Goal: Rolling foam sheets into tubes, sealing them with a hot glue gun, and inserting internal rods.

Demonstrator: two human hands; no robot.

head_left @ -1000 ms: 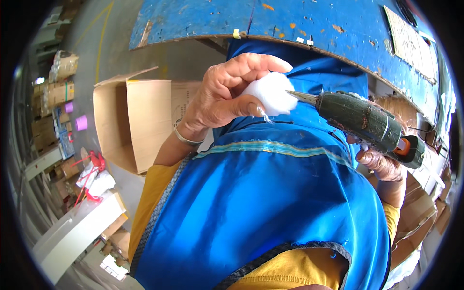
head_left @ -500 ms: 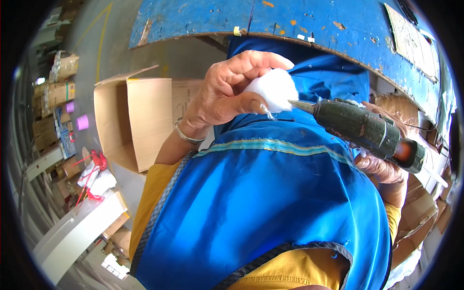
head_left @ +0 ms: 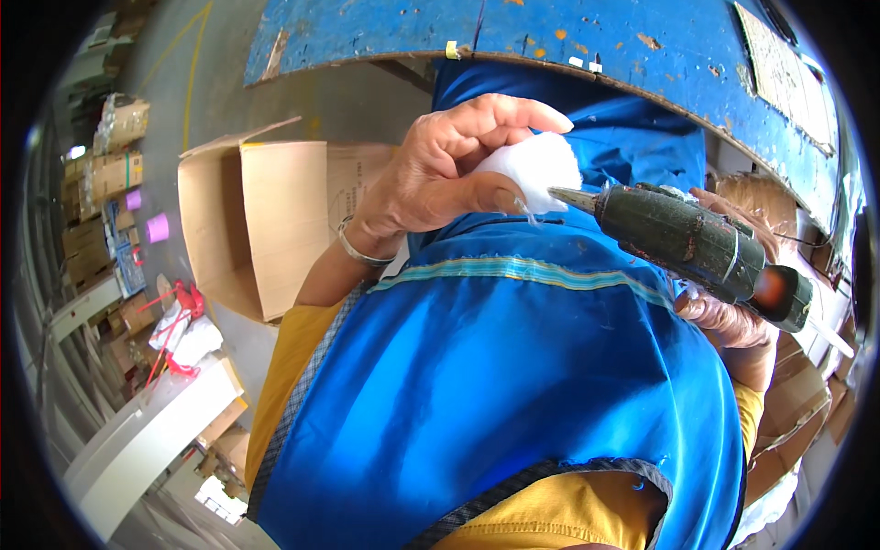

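Shifted slightly rightward since the earlier frame, the left hand (head_left: 445,167) pinches a white fluffy ball (head_left: 543,163) between thumb and fingers. Across the ball's lower right lies the metal nozzle (head_left: 576,198) of a dark green glue gun (head_left: 683,236), gripped by the partly hidden right hand (head_left: 726,318). Beyond stands a blue worktable (head_left: 403,32).

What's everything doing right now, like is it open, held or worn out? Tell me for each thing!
Left hand: closed on the fluffy ball
Fluffy ball: white, held, a few loose strands
Glue gun: held, tip right by the ball; can't tell if touching
Right hand: gripping the glue gun, partly hidden
Cardboard box: open
Table: blue, scuffed
Apron: worn, wrinkled
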